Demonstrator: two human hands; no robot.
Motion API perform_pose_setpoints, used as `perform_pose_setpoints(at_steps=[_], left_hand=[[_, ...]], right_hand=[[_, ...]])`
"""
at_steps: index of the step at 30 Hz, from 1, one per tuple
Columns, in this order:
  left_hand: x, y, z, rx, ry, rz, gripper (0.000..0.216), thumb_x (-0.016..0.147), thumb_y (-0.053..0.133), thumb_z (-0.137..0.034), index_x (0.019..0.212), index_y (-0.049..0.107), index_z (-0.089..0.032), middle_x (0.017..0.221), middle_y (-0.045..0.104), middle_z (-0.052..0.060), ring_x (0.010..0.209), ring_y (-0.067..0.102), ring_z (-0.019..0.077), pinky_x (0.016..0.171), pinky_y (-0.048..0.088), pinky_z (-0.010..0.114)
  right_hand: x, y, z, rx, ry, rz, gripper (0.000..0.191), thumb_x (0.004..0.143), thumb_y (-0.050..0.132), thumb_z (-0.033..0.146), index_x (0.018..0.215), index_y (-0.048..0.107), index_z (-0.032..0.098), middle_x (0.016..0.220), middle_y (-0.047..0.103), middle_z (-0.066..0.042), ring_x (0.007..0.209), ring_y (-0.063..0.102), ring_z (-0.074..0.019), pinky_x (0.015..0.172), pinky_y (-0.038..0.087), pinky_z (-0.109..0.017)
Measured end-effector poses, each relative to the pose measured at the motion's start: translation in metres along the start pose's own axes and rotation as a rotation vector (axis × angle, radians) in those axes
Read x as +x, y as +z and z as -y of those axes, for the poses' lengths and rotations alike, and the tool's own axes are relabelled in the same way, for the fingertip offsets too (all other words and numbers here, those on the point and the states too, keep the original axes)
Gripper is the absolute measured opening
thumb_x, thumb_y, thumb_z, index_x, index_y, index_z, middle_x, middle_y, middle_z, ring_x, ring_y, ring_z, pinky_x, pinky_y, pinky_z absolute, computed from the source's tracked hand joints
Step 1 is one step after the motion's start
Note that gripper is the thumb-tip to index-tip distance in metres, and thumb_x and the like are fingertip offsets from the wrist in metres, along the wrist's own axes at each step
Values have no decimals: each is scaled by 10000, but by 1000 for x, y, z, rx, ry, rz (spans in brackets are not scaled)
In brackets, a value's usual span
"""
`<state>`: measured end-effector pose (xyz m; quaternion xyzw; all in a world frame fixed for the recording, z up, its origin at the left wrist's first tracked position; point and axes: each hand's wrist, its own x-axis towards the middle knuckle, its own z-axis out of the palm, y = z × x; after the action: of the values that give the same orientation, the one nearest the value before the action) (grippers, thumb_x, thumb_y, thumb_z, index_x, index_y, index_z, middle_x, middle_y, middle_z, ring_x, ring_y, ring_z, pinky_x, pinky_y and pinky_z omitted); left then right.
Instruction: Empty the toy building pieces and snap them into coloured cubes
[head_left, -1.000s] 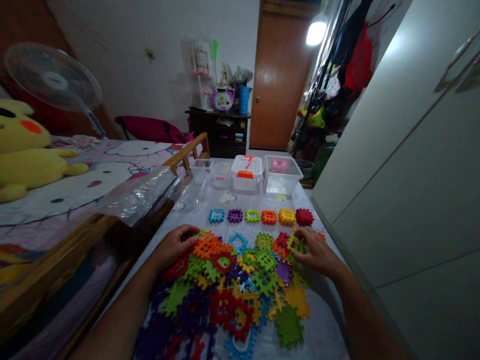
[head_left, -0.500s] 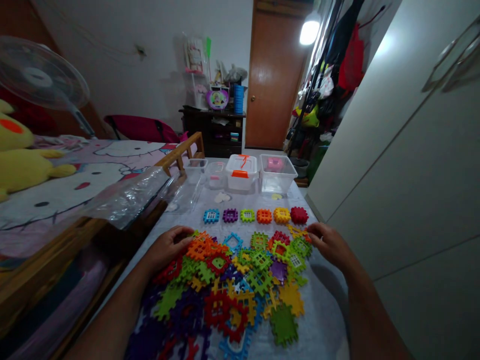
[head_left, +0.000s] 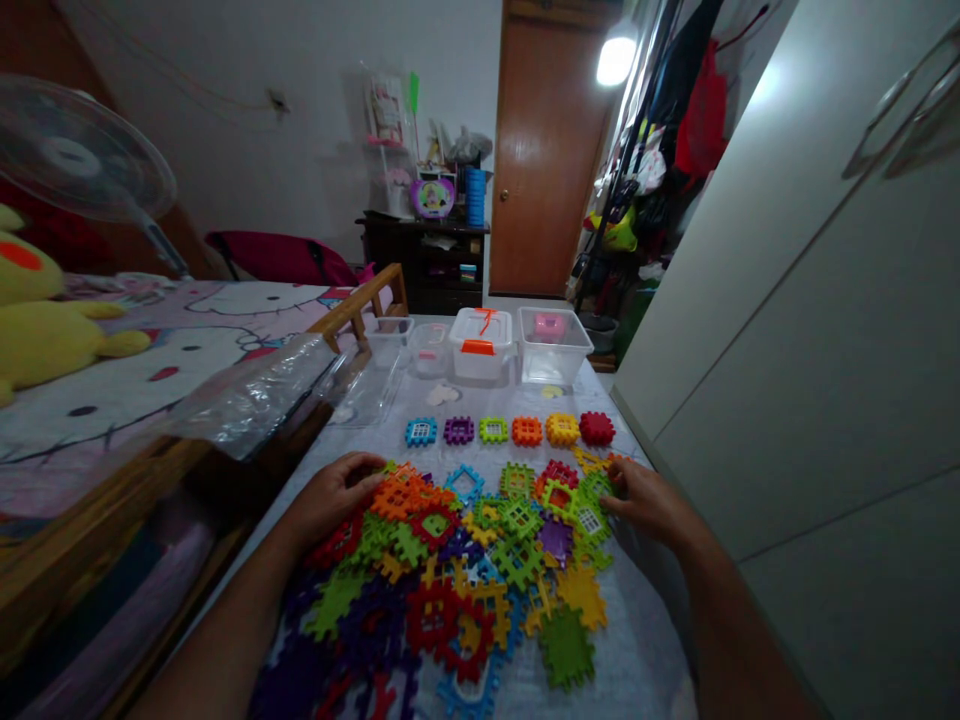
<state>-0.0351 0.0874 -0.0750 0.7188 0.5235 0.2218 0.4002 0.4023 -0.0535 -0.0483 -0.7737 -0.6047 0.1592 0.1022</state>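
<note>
A heap of flat, toothed plastic tiles [head_left: 465, 570] in many colours covers the near part of the table [head_left: 645, 650]. My left hand [head_left: 334, 495] rests on the heap's left edge, fingers curled over orange tiles [head_left: 405, 492]. At the right edge, my right hand [head_left: 649, 500] touches green tiles [head_left: 592, 500] with its fingertips, fingers apart. Beyond the heap stands a row of small stacks: blue [head_left: 421, 431], purple [head_left: 458, 430], green [head_left: 493, 430], orange [head_left: 526, 431], yellow [head_left: 562, 429], red [head_left: 596, 428].
Clear plastic boxes [head_left: 555, 347] and a white box with an orange latch [head_left: 481, 345] stand at the table's far end. A crumpled clear bag [head_left: 255, 395] lies at the left over a wooden bed rail. A white wardrobe [head_left: 810, 350] lines the right side.
My right hand drew back from the green tiles to the heap's right edge, then came in again onto them. The left hand has stayed put. The view shifted slightly.
</note>
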Motion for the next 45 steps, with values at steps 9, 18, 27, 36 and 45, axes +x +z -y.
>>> perform_pose_setpoints(at_steps=[9, 18, 27, 36, 45], left_hand=[[-2, -1, -7, -4, 5, -22, 491, 718, 608, -578, 1004, 657, -182, 984, 722, 64, 918, 675, 256, 820, 525, 337], [-1, -2, -7, 16, 10, -33, 489, 714, 609, -576, 1002, 669, -185, 991, 722, 70, 931, 667, 267, 816, 527, 344], [-3, -2, -10, 37, 18, -25, 482, 727, 590, -576, 996, 663, -183, 953, 717, 60, 894, 669, 254, 798, 520, 331], [-3, -1, -12, 0, -5, -31, 527, 694, 609, -611, 993, 651, -180, 963, 715, 66, 903, 668, 262, 801, 526, 344], [-3, -1, -11, 13, 8, -24, 491, 718, 599, -583, 1008, 653, -190, 960, 716, 57, 904, 666, 258, 800, 526, 340]], right_hand=[[0, -3, -8, 403, -38, 28, 113, 732, 562, 304, 734, 497, 212, 625, 475, 44, 589, 450, -126, 534, 347, -237], [-1, 3, 32, 292, -220, -249, 68, 789, 527, 252, 750, 487, 213, 697, 471, 14, 622, 446, -132, 570, 371, -255], [-12, -5, 28, 276, -318, 86, 272, 743, 647, 280, 980, 532, 215, 955, 560, -31, 775, 522, -154, 678, 453, -279], [-6, 9, 34, 198, -260, 35, 323, 740, 652, 305, 1028, 543, 210, 1013, 602, -58, 860, 552, -196, 769, 459, -340], [-2, -1, 7, 226, -246, -118, 351, 735, 616, 278, 1071, 565, 189, 1064, 578, -90, 918, 561, -214, 798, 473, -349]])
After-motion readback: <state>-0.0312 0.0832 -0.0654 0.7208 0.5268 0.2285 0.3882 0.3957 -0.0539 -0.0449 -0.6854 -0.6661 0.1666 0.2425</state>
